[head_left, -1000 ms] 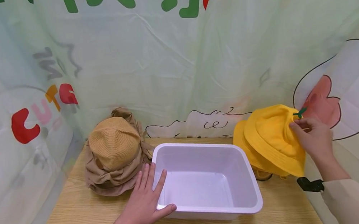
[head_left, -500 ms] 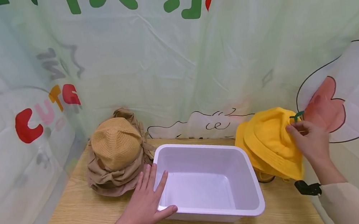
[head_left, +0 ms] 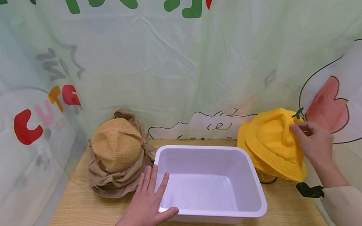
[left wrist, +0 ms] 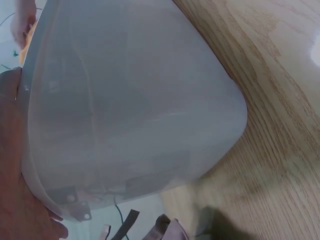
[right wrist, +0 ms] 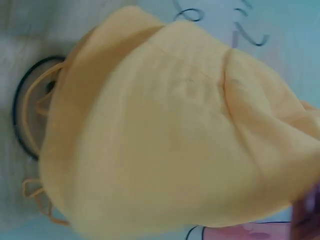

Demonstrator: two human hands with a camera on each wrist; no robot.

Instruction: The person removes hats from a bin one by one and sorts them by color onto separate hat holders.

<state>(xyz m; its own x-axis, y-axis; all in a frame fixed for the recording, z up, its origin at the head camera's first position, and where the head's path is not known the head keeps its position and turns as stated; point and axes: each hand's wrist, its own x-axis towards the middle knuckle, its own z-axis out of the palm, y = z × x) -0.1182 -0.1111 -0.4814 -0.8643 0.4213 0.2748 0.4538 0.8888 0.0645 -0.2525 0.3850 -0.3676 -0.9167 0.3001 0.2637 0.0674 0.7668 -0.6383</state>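
Observation:
My right hand [head_left: 316,141] pinches the crown of a yellow bucket hat [head_left: 273,138] near the small green sprout [head_left: 297,113] on its top. Another yellow layer shows behind its brim; whether it is a separate hat I cannot tell. In the right wrist view the yellow hat [right wrist: 165,135] fills the middle, with thin yellow cords [right wrist: 34,107] at its edge. My left hand [head_left: 147,201] rests on the near left rim of a white plastic tub [head_left: 210,212], fingers straight and spread. The left wrist view shows the tub's outer wall [left wrist: 140,100] beside that hand [left wrist: 22,185].
Left of the tub, a tan knitted hat [head_left: 116,144] sits on top of brown cloth hats [head_left: 119,184]. All stand on a wooden table [head_left: 70,225] against a printed curtain [head_left: 170,66]. A black ring-like cord [right wrist: 19,105] lies under the yellow hat.
The right hand and yellow hat have shifted slightly left and down, and the green sprout has tilted. The left hand stays on the tub rim.

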